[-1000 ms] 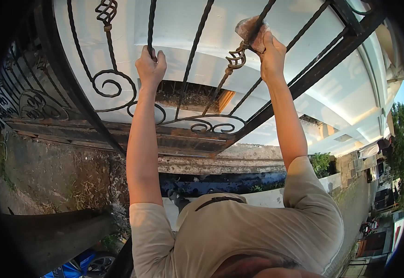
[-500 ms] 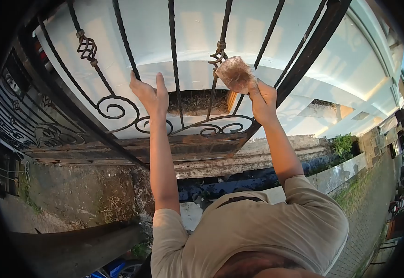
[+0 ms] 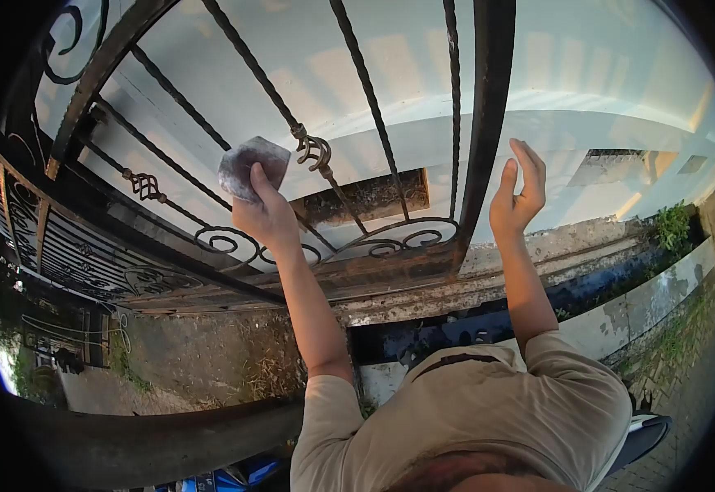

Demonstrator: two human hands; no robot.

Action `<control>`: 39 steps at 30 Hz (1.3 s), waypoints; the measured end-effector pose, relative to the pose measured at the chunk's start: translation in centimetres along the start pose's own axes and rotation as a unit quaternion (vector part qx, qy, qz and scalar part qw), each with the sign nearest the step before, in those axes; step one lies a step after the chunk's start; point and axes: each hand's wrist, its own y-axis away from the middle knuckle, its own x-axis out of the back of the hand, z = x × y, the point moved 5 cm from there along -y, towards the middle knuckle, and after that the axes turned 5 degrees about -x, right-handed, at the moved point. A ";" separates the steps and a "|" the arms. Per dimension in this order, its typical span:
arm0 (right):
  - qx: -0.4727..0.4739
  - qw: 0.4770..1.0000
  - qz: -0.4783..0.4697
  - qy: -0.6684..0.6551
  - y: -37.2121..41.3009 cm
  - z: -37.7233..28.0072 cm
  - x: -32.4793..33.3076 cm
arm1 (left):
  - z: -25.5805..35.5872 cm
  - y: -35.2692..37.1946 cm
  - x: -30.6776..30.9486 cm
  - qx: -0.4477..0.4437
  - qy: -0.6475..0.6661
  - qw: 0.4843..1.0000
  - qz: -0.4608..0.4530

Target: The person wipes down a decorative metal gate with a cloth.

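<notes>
Head view: the left hand point(image 3: 269, 220), at ten o'clock, has its fingers closed on a grey sheet point(image 3: 251, 166), held up just beside a knotted bar point(image 3: 312, 152) of the iron gate. The right hand point(image 3: 517, 193), at two o'clock, has its fingers spread open and holds nothing, just right of the thick gate post point(image 3: 485, 123).

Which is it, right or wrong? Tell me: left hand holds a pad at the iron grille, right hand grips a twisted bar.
Wrong on the right hand: the head view shows it open, gripping nothing, beside the frame bar. The left hand holds the pad at the grille.
</notes>
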 end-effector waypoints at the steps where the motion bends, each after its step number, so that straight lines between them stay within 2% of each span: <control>1: -0.014 1.000 -0.007 -0.003 -0.2 1.5 -0.8 | -0.6 -1.4 -0.6 -0.079 -0.146 0.986 0.000; 3: -0.190 0.977 -0.062 -0.072 0.1 5.4 -2.6 | -2.8 -2.5 -4.1 -0.040 -0.100 0.983 -0.147; 4: -0.205 0.965 -0.125 -0.105 1.1 6.3 -3.6 | -3.6 -2.1 -4.4 0.031 -0.102 0.981 -0.164; 5: -0.213 0.950 -0.184 -0.137 2.1 7.3 -4.9 | -3.7 -1.7 -4.5 0.021 -0.104 0.981 -0.164; 6: -0.164 0.969 -0.156 -0.101 2.7 7.2 -5.4 | -3.7 -1.2 -4.4 -0.004 -0.076 0.988 -0.138; 7: -0.163 0.972 -0.144 -0.085 3.3 7.6 -5.9 | -3.8 -0.7 -4.1 -0.023 -0.048 0.992 -0.112; 9: -0.222 0.958 -0.149 -0.105 4.4 8.9 -6.6 | -3.4 -1.2 -4.0 -0.025 -0.086 0.988 -0.125; 10: -0.179 0.971 -0.118 -0.107 4.4 9.2 -6.8 | -3.0 -1.9 -4.4 -0.013 -0.041 0.991 -0.124; 12: -0.155 0.977 -0.103 -0.104 4.3 9.7 -7.4 | -1.8 -3.5 -5.3 -0.004 0.054 0.991 -0.122; 13: -0.139 0.982 -0.086 -0.097 4.7 9.7 -7.3 | -2.3 -3.3 -5.1 -0.001 0.047 0.991 -0.124; 16: -0.122 0.985 -0.069 -0.099 4.3 9.2 -7.3 | -5.7 -0.9 -3.3 -0.015 -0.134 0.985 -0.110; 19: -0.119 0.986 -0.064 -0.094 4.4 9.1 -7.3 | -6.5 0.2 -2.5 -0.028 -0.125 0.985 -0.115; 20: -0.114 0.987 -0.062 -0.091 4.4 9.3 -7.3 | -7.9 -0.7 -2.1 -0.006 -0.074 0.985 -0.155; 22: -0.109 0.988 -0.064 -0.088 4.7 9.4 -7.2 | -4.7 -2.1 -3.2 -0.003 -0.085 0.983 -0.164; 24: -0.113 0.986 -0.062 -0.109 4.8 9.5 -7.3 | -4.8 -1.9 -3.5 -0.017 -0.083 0.983 -0.163; 26: -0.112 0.986 -0.055 -0.109 4.6 9.4 -7.3 | -5.4 0.0 -2.2 -0.061 -0.231 0.962 -0.129; 27: -0.109 0.987 -0.049 -0.110 4.6 9.2 -7.3 | -5.2 1.0 -1.9 -0.050 -0.284 0.948 -0.132; 29: -0.111 0.986 -0.053 -0.110 4.5 9.2 -7.3 | -5.0 1.2 -2.0 -0.138 -0.296 0.939 -0.104; 31: -0.111 0.986 -0.058 -0.108 4.7 9.3 -7.3 | -3.7 0.8 -3.2 -0.097 -0.266 0.957 -0.065; 33: -0.107 0.988 -0.056 -0.097 4.7 9.4 -7.3 | -4.6 2.3 -3.2 -0.091 -0.286 0.951 -0.074; 36: -0.100 0.989 -0.048 -0.102 4.6 9.4 -7.3 | -3.5 4.8 -3.4 -0.188 -0.270 0.944 0.018; 37: -0.100 0.988 -0.049 -0.102 4.6 9.4 -7.3 | -3.6 4.4 -3.2 -0.188 -0.271 0.944 0.018; 39: -0.111 0.986 -0.058 -0.113 4.7 9.5 -7.3 | -4.0 2.1 -3.5 -0.068 -0.229 0.970 -0.043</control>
